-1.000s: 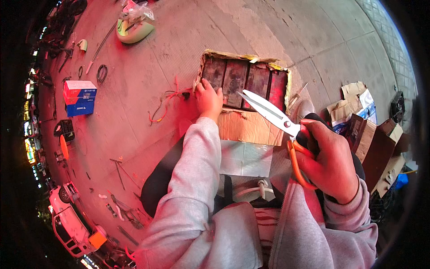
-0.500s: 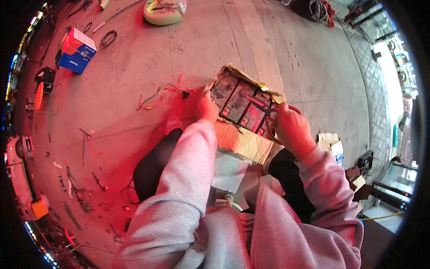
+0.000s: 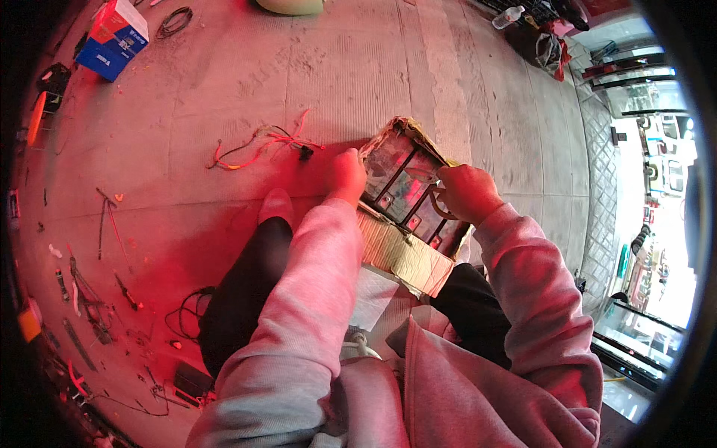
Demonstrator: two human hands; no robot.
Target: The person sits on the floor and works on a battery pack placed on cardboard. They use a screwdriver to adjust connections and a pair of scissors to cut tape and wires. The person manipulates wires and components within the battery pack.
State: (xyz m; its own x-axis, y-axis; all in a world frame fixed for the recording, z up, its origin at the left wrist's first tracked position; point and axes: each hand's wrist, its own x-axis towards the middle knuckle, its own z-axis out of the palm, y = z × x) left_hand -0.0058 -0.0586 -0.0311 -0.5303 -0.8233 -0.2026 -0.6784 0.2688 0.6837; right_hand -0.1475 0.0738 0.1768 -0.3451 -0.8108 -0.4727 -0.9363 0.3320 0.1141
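Note:
Tilted between my hands is a worn cardboard box [image 3: 407,252], its top torn away. Dark rectangular batteries [image 3: 389,159] with small metal terminals sit in a row inside. My left hand [image 3: 346,174] is closed on the box's left edge, fingers partly hidden. At the right edge, my right hand [image 3: 469,193] is closed around scissors [image 3: 435,201]; one curved handle loop shows below the fingers and the blades are hidden. Its fingertips meet the ragged upper right cardboard, though whether they pinch it is unclear.
Red and black wires [image 3: 280,139] lie left of the box. Tools such as pliers [image 3: 127,291] are scattered on the left floor. A blue and red carton [image 3: 113,41] stands far left. Glass doors [image 3: 648,313] line the right; a plastic bottle [image 3: 508,17] lies far right.
My right hand has moved up and left against the box's edge, and the scissor blades that lay over the batteries are out of sight. The view has shifted; my left hand keeps its hold.

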